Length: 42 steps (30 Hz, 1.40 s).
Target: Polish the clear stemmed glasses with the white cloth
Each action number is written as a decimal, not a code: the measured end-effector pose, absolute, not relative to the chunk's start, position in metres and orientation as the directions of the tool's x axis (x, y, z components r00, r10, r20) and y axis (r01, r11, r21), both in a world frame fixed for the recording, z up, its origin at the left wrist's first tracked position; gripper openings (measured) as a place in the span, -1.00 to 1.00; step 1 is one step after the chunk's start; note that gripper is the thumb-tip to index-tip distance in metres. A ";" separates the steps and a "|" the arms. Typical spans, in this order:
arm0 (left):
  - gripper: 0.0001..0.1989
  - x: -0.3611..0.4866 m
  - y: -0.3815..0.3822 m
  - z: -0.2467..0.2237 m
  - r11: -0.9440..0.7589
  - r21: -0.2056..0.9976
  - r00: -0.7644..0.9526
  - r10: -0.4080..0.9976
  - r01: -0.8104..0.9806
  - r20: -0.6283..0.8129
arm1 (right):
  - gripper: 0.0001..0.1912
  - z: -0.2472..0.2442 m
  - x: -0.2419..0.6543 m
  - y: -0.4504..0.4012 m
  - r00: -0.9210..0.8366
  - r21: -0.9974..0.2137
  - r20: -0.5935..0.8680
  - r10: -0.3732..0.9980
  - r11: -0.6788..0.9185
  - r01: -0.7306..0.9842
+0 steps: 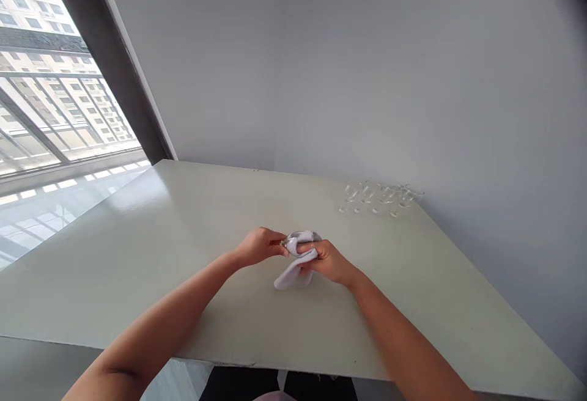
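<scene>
My left hand (262, 246) pinches a small stemmed glass (284, 242) by its narrow end, holding it sideways above the table. A pale lilac-grey cloth (293, 275) is in my right hand (331, 261). Part of the cloth is pushed into the glass's bowl with my right fingers, and the rest hangs down below. Most of the bowl is hidden behind cloth and fingers. Farther back and to the right, several clear stemmed glasses (376, 198) stand upright in a group.
The pale, glossy table (183, 224) fills the lower view, with its front edge near my body. Behind and to the right rises a plain grey wall (389, 83), close to the glasses. At left are a window (50, 71) and a sunlit tiled floor (41, 220).
</scene>
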<state>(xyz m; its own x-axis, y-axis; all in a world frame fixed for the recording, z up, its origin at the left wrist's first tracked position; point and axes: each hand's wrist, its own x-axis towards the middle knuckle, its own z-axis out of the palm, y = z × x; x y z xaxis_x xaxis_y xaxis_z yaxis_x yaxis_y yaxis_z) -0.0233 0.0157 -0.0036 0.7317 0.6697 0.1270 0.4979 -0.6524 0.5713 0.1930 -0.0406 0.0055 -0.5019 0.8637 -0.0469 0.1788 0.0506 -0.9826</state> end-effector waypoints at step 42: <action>-0.83 -0.016 0.008 -0.004 -0.772 -0.143 0.676 0.431 0.619 0.598 | -0.47 -0.015 0.189 -0.032 -0.489 -0.959 -0.101 0.867 -0.216 -0.184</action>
<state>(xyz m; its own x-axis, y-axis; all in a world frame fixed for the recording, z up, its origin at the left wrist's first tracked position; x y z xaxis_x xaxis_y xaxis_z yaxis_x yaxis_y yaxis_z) -0.0161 0.0076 -0.0045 0.6759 0.4313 0.5976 0.6191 -0.7722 -0.1428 0.1885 -0.0320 -0.0146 -0.4888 0.8665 -0.1012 -0.1843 -0.2160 -0.9588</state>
